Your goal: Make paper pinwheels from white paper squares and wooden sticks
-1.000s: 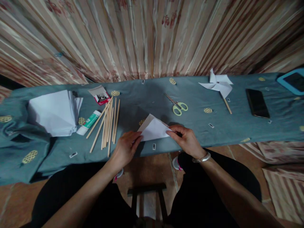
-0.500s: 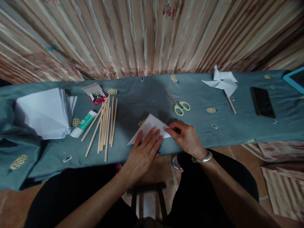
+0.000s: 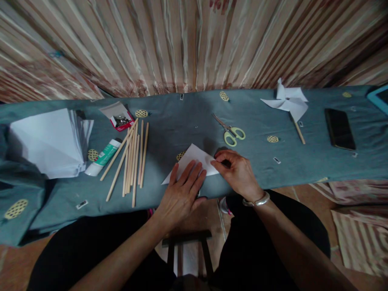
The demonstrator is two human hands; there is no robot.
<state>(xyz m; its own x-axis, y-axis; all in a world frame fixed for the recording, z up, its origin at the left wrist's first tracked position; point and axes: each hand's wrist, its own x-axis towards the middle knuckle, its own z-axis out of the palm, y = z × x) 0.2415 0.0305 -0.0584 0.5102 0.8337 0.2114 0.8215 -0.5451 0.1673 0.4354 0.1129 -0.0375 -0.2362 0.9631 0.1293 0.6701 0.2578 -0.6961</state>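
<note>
A white sheet of paper [image 3: 196, 155], folded into a triangle, lies at the front edge of the table with its peak pointing away from me. My left hand [image 3: 184, 188] rests flat across its lower part, fingers spread. The right corner of the paper is pinched between the thumb and fingers of my right hand [image 3: 235, 169], which wears a silver bangle at the wrist. Just beyond that hand lie scissors [image 3: 230, 133] with light green handles, blades pointing away and to the left.
Several wooden sticks [image 3: 133, 157], a glue stick [image 3: 103, 157], an open red box of metal pins [image 3: 121, 121] and a paper stack [image 3: 45, 141] lie left. To the right are a paper pinwheel [image 3: 291, 103], a phone [image 3: 339, 128] and a blue-edged device [image 3: 378, 99] on the cloth-covered table [image 3: 169, 125].
My left hand has shifted slightly left and down on the paper, its thumb now sticking out to the right. The right hand keeps its pinch at the corner. The view has moved slightly.
</note>
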